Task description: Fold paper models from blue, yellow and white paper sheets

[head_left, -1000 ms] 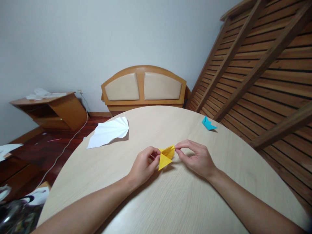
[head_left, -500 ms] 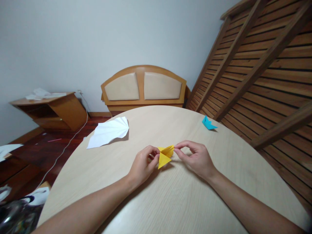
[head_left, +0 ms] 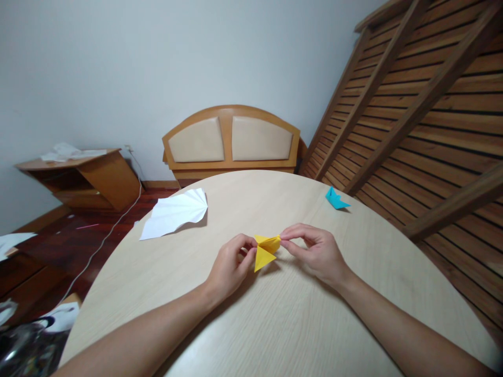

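Observation:
A yellow folded paper figure (head_left: 265, 256) with pointed flaps is held between my two hands, just over the pale round table (head_left: 298, 324). My left hand (head_left: 231, 264) pinches its left end between thumb and fingers. At the opposite tip, my right hand (head_left: 314, 251) grips a narrow folded point with thumb and forefinger. One triangular flap of the yellow paper hangs toward me. Part of its left end is hidden behind my left fingers.
A white creased paper sheet (head_left: 176, 212) lies at the table's far left. Toward the far right edge sits a small blue folded paper boat (head_left: 337, 199). Behind the table stands a wooden headboard (head_left: 228, 139), with wooden slats (head_left: 424, 99) leaning at the right.
My right fingers have shifted slightly at the tip of the yellow paper, and its upper flap looks a little flatter. My left hand has stayed in place.

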Demonstrator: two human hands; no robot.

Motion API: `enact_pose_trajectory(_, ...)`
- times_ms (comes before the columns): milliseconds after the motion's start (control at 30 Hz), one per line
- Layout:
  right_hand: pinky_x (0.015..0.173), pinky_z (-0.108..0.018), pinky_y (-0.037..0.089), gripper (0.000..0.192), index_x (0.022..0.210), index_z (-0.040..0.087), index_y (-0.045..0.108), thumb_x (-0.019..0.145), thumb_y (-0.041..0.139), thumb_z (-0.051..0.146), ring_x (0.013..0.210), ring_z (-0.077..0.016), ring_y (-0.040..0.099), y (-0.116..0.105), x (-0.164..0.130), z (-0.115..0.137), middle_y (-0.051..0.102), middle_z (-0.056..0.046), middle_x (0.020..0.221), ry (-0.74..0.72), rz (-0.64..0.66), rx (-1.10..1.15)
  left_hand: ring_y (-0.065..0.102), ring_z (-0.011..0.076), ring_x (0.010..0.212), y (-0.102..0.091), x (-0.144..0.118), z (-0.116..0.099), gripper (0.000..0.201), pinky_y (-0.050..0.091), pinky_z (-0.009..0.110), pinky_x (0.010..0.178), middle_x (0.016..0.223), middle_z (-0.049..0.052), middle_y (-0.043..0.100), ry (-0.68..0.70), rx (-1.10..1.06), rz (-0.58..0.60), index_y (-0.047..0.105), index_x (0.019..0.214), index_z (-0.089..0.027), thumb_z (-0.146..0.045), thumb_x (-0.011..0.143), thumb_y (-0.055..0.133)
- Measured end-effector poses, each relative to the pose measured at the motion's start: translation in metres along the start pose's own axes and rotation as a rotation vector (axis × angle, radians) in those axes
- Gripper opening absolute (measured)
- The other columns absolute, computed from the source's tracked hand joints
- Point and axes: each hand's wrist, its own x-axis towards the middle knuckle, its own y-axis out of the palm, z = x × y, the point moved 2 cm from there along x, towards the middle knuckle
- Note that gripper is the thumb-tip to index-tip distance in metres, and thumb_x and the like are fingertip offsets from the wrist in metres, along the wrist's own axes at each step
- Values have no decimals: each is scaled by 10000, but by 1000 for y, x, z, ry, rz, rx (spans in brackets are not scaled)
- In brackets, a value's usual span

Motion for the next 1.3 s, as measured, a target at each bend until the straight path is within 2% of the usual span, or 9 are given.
enact_pose_trajectory(167, 788, -319, 559, 46, 801, 259, 764, 810, 786, 220, 813, -166, 686, 1, 2, -1, 743, -20, 838, 11, -7, 80, 630, 143, 736, 2, 0, 2, 107, 511, 267, 655, 880, 42, 689, -32, -16, 36, 626, 928, -170, -209, 924, 527)
enact_pose_trajectory(333, 736, -309, 566, 154, 815, 223, 740, 728, 841, 300, 760, -170, 684, 2, 4, -1, 739, -33, 808, 189, -54, 136, 627, 145, 755, 1, 1, 0, 112, 506, 269, 669, 875, 39, 683, 12, 10, 20, 622, 923, -175, -189, 928, 511)
enact_pose_trajectory(533, 756, -332, 565, 239, 870, 214, 763, 727, 827, 395, 780, -183, 690, 1, 5, 2, 757, -54, 848, 308, 22, 174, 624, 149, 793, -3, -1, -3, 118, 504, 267, 691, 896, 38, 674, 73, 50, -5, 613, 931, -186, -171, 937, 497)
enact_pose_trajectory(700, 793, -355, 557, 246, 904, 215, 785, 762, 797, 416, 818, -201, 703, 1, 3, 1, 772, -68, 879, 302, 76, 128, 629, 150, 806, -2, -1, -4, 117, 508, 269, 708, 911, 39, 678, 80, 51, -5, 612, 938, -187, -175, 942, 496)
enact_pose_trajectory(967, 781, -343, 544, 191, 854, 207, 768, 803, 762, 391, 798, -190, 686, 0, 5, 1, 758, -52, 837, 251, 53, 69, 636, 152, 785, 0, -1, -2, 112, 523, 274, 696, 901, 45, 686, 12, 16, 28, 620, 924, -176, -175, 930, 509)
enact_pose_trajectory(1300, 769, -304, 528, 197, 857, 216, 747, 805, 763, 405, 790, -167, 657, -1, 5, 4, 730, -27, 840, 351, 134, 192, 639, 149, 799, 1, -1, -1, 116, 528, 273, 718, 896, 40, 685, 43, 3, 35, 622, 935, -173, -167, 929, 507)
